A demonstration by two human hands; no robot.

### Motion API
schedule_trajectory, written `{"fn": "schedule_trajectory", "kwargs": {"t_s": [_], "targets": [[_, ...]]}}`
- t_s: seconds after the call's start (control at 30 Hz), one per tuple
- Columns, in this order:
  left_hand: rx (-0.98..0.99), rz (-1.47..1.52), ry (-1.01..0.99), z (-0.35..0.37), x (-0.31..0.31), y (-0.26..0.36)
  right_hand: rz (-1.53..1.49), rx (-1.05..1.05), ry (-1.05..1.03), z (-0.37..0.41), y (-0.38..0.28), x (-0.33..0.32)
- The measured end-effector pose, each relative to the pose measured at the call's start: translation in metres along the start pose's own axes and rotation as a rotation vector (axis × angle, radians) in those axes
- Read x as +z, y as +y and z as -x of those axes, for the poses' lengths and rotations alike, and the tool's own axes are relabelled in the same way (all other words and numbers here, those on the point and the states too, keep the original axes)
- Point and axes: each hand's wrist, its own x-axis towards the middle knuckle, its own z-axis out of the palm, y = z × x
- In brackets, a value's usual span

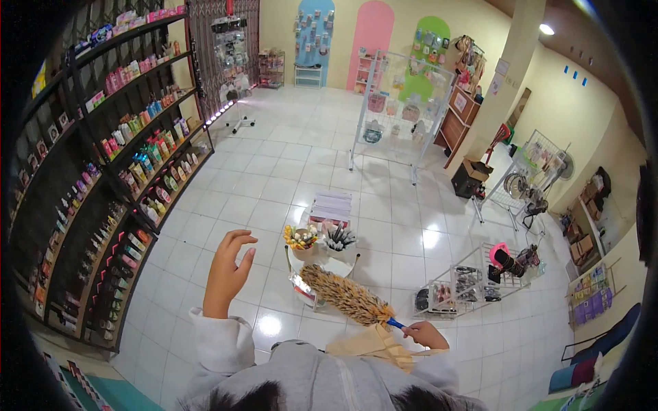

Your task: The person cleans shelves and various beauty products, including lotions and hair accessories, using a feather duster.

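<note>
My right hand [426,335] is closed round the blue handle of a fluffy brown and yellow duster [349,296]. The duster's head points up and left, in front of a small white stand. On that stand are a pot of yellow and white flowers [301,238], a holder with dark, thin items [337,237] and a stack of pale sheets [332,205]. To the left of the stand my left hand [233,266] is raised, empty, with its fingers apart and slightly curved. A beige cloth or bag [373,346] lies against my front below the duster.
Tall black shelves [81,123] full of bottles and packets line the left. A white grid rack [401,109] on legs stands ahead. To the right are a low wire rack [459,284], another wheeled rack [524,175] and a pillar [507,75]. White floor tiles [274,154] lie between them.
</note>
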Motion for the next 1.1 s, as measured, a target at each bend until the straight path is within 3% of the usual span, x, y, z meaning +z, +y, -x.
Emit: {"fn": "schedule_trajectory", "kwargs": {"t_s": [0.3, 0.43, 0.53, 0.57, 0.63, 0.67, 0.83, 0.97, 1.1], "targets": [[-0.038, 0.002, -0.029, 0.005, -0.002, 0.002, 0.070, 0.073, -0.002, 0.006, 0.004, -0.015], [-0.045, 0.015, -0.038, 0.009, 0.004, 0.004, 0.108, -0.146, 0.039, -0.018, 0.025, 0.006], [-0.003, 0.021, -0.036, 0.008, 0.005, 0.004, 0.152, -0.143, 0.071, -0.025, 0.030, 0.007], [0.011, 0.018, -0.037, 0.007, 0.004, 0.005, 0.102, -0.058, 0.034, -0.040, 0.051, 0.005], [0.015, 0.024, -0.047, 0.010, 0.001, 0.004, 0.167, -0.159, 0.068, -0.038, 0.062, -0.011], [0.013, 0.036, -0.049, 0.009, -0.001, 0.004, 0.117, -0.064, 0.062, -0.016, 0.038, -0.021], [-0.015, 0.034, -0.037, 0.015, -0.004, 0.006, 0.148, 0.007, 0.091, 0.000, 0.016, -0.031], [-0.064, 0.030, -0.052, 0.019, -0.002, 0.009, 0.182, -0.209, 0.136, -0.017, 0.010, -0.009], [-0.077, 0.037, -0.057, 0.019, -0.004, 0.011, 0.190, -0.182, 0.165, -0.024, 0.015, -0.005]]}}
